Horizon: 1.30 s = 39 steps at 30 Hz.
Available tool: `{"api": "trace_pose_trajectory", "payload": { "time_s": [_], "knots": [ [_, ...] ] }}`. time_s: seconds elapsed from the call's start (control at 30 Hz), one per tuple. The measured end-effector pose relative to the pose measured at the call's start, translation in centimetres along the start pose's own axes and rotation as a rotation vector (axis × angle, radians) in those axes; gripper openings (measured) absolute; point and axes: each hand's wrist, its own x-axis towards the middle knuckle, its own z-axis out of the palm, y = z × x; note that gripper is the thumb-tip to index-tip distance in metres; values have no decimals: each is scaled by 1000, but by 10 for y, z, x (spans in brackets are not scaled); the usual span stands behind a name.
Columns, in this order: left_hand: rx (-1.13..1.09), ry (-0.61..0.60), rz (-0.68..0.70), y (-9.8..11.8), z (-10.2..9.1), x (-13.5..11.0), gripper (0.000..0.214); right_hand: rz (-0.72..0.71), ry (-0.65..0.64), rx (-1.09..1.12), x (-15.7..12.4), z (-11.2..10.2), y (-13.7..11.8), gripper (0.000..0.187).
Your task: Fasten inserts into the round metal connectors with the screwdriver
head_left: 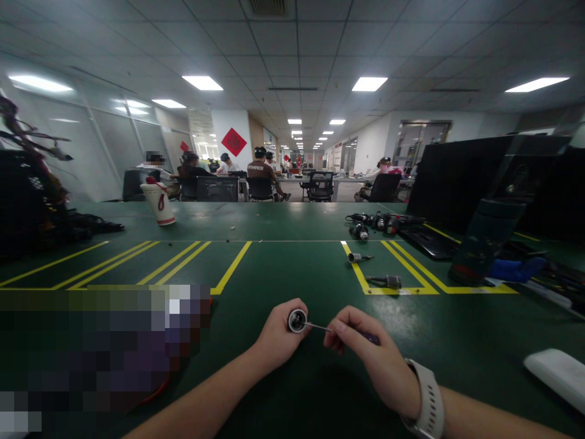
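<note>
The left hand [278, 334] is wrapped around a round metal part [297, 321] low in the middle of the frame, its open end towards the wearer. Just right of it, the right hand [365, 344] grips a thin-shafted tool [319, 327], the tip at that opening; how deep it reaches, I can't tell. Two metal pieces [393, 281] lie by yellow tape [354, 262], right of centre on the green table [292, 262].
</note>
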Motion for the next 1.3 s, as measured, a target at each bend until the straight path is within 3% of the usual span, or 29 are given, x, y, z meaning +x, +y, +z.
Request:
{"api": "trace_pose_trajectory", "payload": {
  "time_s": [0.47,0.63,0.73,0.83,0.93,1.07,1.17,1.2,1.3],
  "knots": [
    [-53,-47,1,2,-2,-2,12,-48,74,-17,0,-5,1,24],
    [-83,-128,-35,10,-1,-8,19,-51,82,-112,-2,-6,-6,24],
    [-77,-163,-57,17,-4,-10,10,-43,90,-108,-1,-7,-11,24],
    [-26,-207,-62,24,-7,-12,11,-32,93,72,3,-12,-13,23],
    [171,-252,-30,33,-8,-15,18,-13,108,367,9,-19,-11,23],
    [503,-297,149,45,3,-27,15,48,110,548,20,-27,-7,24],
    [735,-376,433,49,21,-37,6,134,113,629,28,-29,1,26],
    [839,-379,548,48,28,-40,13,160,116,647,29,-29,4,26],
    [1039,-287,801,48,45,-48,21,212,125,684,31,-30,11,27]
  ]
}}
